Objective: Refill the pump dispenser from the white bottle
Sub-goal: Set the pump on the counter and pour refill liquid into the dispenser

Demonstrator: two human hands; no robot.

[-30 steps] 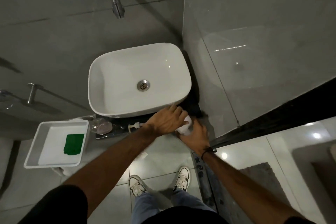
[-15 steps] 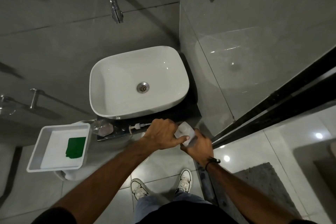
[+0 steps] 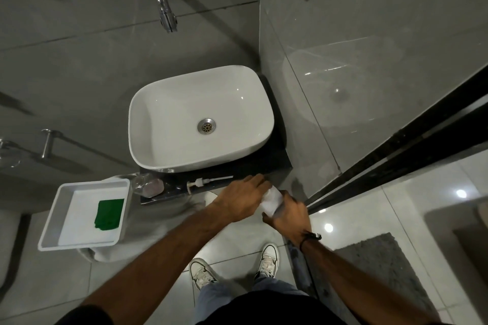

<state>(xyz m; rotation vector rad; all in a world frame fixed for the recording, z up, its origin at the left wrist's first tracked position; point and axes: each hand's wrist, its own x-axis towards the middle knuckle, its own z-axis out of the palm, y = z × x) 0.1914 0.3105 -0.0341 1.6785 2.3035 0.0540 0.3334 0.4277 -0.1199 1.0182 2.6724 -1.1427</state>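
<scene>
Holding white bottle [image 3: 272, 200] in both hands at front right edge of dark tabletop [image 3: 274, 163], below sink [image 3: 148, 124]. Right hand [image 3: 289, 215] wrapped around lower body, grip closed on it. Left hand [image 3: 239, 199] over the top end; cap hidden, likely being opened, cannot tell for sure. Pump head [image 3: 202, 182] with tube lying flat on tabletop, apart from dispenser bottle [image 3: 148, 185], which sits open just left, beside white tray [image 3: 52, 219] with green cloth [image 3: 109, 215].

For this step: keep bottle upright, brace with right, twist with left only. Avoid squeezing soft body once cap is loose, else spill. Then carry over to dispenser neck, pour slow.
</scene>
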